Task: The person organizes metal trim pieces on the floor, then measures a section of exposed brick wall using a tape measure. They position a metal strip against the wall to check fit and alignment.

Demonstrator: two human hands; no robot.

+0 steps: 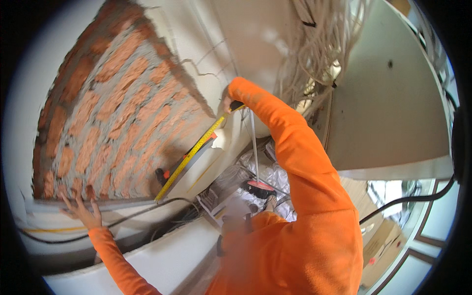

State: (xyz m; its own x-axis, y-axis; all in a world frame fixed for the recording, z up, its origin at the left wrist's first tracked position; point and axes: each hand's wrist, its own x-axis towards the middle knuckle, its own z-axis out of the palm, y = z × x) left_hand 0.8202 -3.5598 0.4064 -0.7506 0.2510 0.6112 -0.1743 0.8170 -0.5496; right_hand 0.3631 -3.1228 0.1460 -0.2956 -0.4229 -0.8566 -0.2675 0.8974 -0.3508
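Exposed orange brickwork (120,118) with grey mortar fills a rough-edged opening in the plaster. My left hand (83,211) has its fingers spread against the opening's lower edge, holding nothing. Up at the brickwork's far right corner, my right hand (228,102) is closed on a dark tape measure case (237,105). From it a yellow tape blade (196,147) runs down and left to the ledge beneath the bricks. Alongside the blade lies a long grey tool (183,167) with black and orange parts; I cannot make out its kind.
A dark cable (132,220) runs along the ledge. Bundled pale cables (327,44) hang beside a large white panel (388,103). A white pole (254,142) with a red and black head stands amid crumpled silvery sheeting (278,179). Cardboard (381,246) lies at lower right, near a black cable (408,202).
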